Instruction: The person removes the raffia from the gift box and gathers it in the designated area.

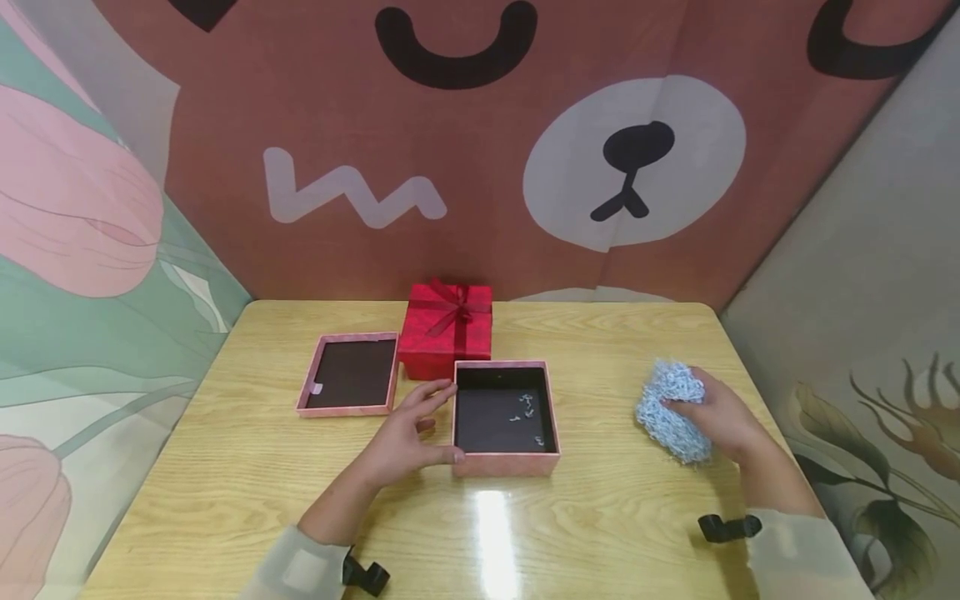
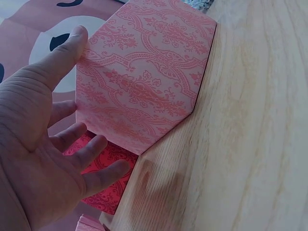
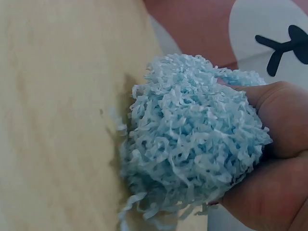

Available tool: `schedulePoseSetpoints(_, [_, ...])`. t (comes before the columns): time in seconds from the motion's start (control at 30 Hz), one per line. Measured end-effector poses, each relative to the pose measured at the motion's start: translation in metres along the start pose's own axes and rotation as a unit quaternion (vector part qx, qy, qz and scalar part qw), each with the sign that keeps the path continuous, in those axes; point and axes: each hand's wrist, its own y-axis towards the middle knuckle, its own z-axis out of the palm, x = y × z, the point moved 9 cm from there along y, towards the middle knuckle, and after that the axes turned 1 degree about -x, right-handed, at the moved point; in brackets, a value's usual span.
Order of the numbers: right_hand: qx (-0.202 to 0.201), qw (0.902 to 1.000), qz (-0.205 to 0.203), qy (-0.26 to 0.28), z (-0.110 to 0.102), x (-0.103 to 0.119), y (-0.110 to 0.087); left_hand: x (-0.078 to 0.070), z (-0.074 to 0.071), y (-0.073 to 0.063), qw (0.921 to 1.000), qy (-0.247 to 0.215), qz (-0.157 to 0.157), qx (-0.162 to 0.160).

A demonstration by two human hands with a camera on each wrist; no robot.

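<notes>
A pink patterned box (image 1: 506, 465) with a black inside stands open in the middle of the table, a few pale paper shreds (image 1: 527, 405) lying in it. Against its left side rests my left hand (image 1: 401, 442), the thumb at the near left corner and the fingers spread loosely along the wall. In the left wrist view the thumb touches the top of the box wall (image 2: 139, 72). Over at the right, my right hand (image 1: 731, 421) grips a bundle of light blue shredded paper (image 1: 672, 408). Some of its fingers are hidden behind the paper in the right wrist view.
The pink lid (image 1: 345, 411) lies with its black inside up at the left. Behind the open box sits a red gift box (image 1: 427, 365) with a ribbon bow. A printed wall (image 1: 480, 242) borders the table (image 1: 585, 525) at the back.
</notes>
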Motion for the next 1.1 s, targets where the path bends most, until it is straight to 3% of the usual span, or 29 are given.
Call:
schedulePoseSetpoints(0.37, [-0.038,0.9973,-0.034,-0.054,0.008,-0.017,0.000,0.001,0.000,0.000,1.0000,0.000,-0.003,0.000])
schedulePoseSetpoints(0.67, [-0.053,0.9894,-0.077,-0.111,0.014,-0.009,0.001,-0.001,0.000,-0.001,1.0000,-0.005,-0.005,0.001])
schedulePoseSetpoints(0.97, [-0.037,0.9907,-0.031,-0.127,0.009,-0.013,-0.004,0.001,0.000,0.000,0.9998,-0.003,-0.017,0.003])
schedulePoseSetpoints(1.1, [-0.046,0.9896,-0.030,-0.133,0.003,-0.008,-0.010,0.002,0.001,0.001,0.9999,-0.005,-0.014,0.003])
